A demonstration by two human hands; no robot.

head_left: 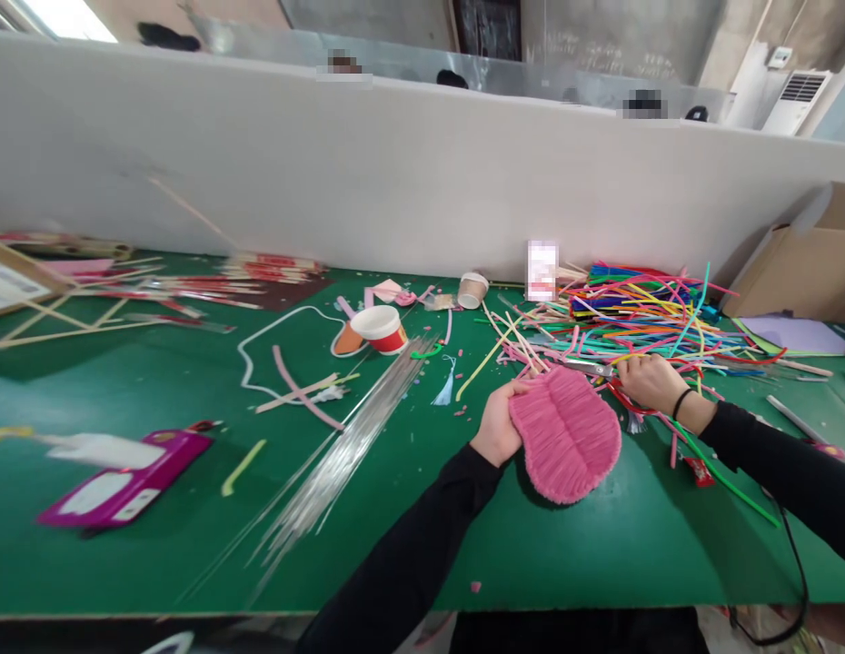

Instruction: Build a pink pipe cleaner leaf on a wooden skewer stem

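Observation:
My left hand (pixel 501 425) grips the left edge of a pink fuzzy pipe-cleaner piece (pixel 569 434), a broad rounded shape with a ridge down its middle, raised over the green table. In my right hand (pixel 651 386) is a pair of scissors (pixel 590 367) with red handles. Its metal blades point left, near the top edge of the pink piece; whether they are apart is too small to tell. Pale sticks (pixel 528 345) lie behind the piece. Beyond my right hand spreads a heap of colored pipe cleaners (pixel 641 304).
A bundle of thin metal wires (pixel 358 445) lies left of my hands, near a red-and-white paper cup (pixel 380 329). Farther left is a purple package (pixel 133 481). A lit phone (pixel 541 271) leans against the white partition (pixel 368 173). A cardboard box (pixel 797 259) stands at right.

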